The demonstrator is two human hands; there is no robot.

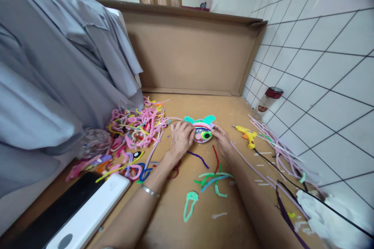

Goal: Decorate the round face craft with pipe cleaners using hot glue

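A small pipe-cleaner animal face (pixel 202 135) sits mid-table between my hands. It has turquoise ears, a pink band and a large green-and-yellow eye with a black centre. My left hand (pixel 182 136) closes on its left edge with fingers bent, partly covering that side. At the opposite edge, my right hand (pixel 221 137) pinches the face near a lilac piece. A lilac pipe cleaner (pixel 245 160) trails away from beside my right hand; whether it is held I cannot tell. Below the face lie a dark blue strip (pixel 199 157), a red strip (pixel 216 158) and several green and blue pieces (pixel 214 181).
A tangled heap of pink and yellow pipe cleaners (pixel 140 124) lies left. A yellow glue gun (pixel 247 136) with a black cord rests right, near a lilac bundle (pixel 274 144) and a red-lidded jar (pixel 269 99). Grey cloth (pixel 87 66) hangs left; a cardboard wall (pixel 189 54) stands behind.
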